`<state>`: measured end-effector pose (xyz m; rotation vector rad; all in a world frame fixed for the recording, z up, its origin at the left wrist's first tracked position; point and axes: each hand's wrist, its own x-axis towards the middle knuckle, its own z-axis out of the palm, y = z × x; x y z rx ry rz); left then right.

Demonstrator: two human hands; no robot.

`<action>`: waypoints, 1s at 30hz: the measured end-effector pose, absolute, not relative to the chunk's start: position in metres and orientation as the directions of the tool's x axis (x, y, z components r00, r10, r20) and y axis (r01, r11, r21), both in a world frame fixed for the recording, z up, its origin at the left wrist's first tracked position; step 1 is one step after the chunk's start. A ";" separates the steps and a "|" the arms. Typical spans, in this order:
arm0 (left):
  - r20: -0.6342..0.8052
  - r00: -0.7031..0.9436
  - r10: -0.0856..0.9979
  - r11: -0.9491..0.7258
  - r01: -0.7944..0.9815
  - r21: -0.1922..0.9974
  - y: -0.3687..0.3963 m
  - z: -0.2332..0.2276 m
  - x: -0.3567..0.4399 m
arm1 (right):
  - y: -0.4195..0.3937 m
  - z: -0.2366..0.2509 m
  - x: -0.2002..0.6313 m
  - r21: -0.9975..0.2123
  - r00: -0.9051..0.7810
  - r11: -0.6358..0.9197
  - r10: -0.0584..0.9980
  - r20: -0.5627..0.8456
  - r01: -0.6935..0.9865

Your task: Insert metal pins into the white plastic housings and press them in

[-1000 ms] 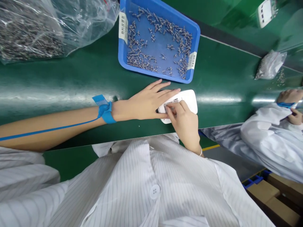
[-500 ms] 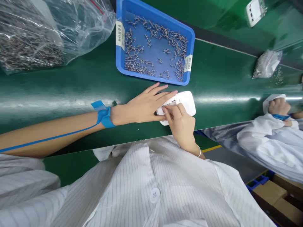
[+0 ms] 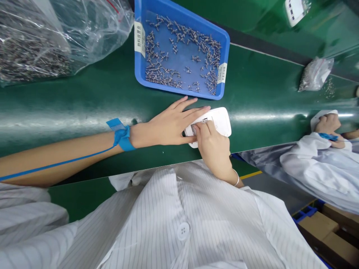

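Observation:
A white plastic housing [image 3: 223, 121] with rounded corners lies on the green table, a recessed compartment facing up. My left hand [image 3: 171, 125] reaches over its left end, thumb on the near edge and forefinger across the far edge, holding it; the other fingers stretch out over the table. Thumb and fingers of my right hand [image 3: 214, 147] are pinched together, their tips down at the compartment. Whatever they hold, if anything, is hidden. Just beyond the housing stands a blue tray [image 3: 179, 91] with many small metal screw-like parts [image 3: 162, 80] scattered inside.
At the far left lies a clear plastic bag [image 3: 36, 56] full of small metal parts. A smaller bag [image 3: 314, 74] lies farther right, near a co-worker's hands [image 3: 329, 123] on another white piece. A blue wrist strap [image 3: 123, 138] trails a cord along my left forearm.
My right hand's fingertips have shifted slightly to the right and curled more over the compartment. The left hand and the housing keep their places.

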<state>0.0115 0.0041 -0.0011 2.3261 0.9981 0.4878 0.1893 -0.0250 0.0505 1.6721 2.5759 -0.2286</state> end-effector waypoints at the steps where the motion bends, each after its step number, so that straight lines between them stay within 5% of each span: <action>1: 0.110 0.655 0.748 -0.567 0.543 0.620 0.004 -0.001 0.012 | -0.022 0.057 0.192 -0.106 -0.424 0.412 0.892 -0.156 0.905; 3: 0.116 0.655 0.747 -0.566 0.533 0.629 0.005 -0.001 0.011 | -0.016 0.076 0.199 -0.208 -0.457 0.424 0.877 -0.149 0.881; 7: 0.141 0.661 0.737 -0.577 0.506 0.641 0.006 -0.002 0.010 | -0.002 0.115 0.204 -0.561 -0.326 0.347 0.935 0.143 0.751; 13: 0.147 0.610 0.778 -0.554 0.559 0.617 0.004 -0.007 0.015 | 0.027 0.107 0.162 -0.804 -0.088 0.336 0.937 0.337 0.491; 18: 0.168 0.558 0.813 -0.544 0.623 0.561 0.002 -0.012 0.021 | 0.038 0.083 0.135 -0.820 -0.072 0.243 0.968 0.242 0.518; 23: 0.171 0.559 0.811 -0.553 0.639 0.534 0.003 -0.013 0.021 | 0.037 0.080 0.134 -0.749 -0.255 0.238 0.962 0.096 0.618; 28: 0.167 0.565 0.808 -0.551 0.624 0.554 0.004 -0.012 0.021 | 0.035 0.081 0.133 -0.847 -0.076 0.175 0.984 0.158 0.502; 30: 0.157 0.564 0.811 -0.539 0.615 0.575 0.004 -0.012 0.021 | 0.033 0.073 0.137 -0.800 -0.125 0.171 0.985 0.121 0.576</action>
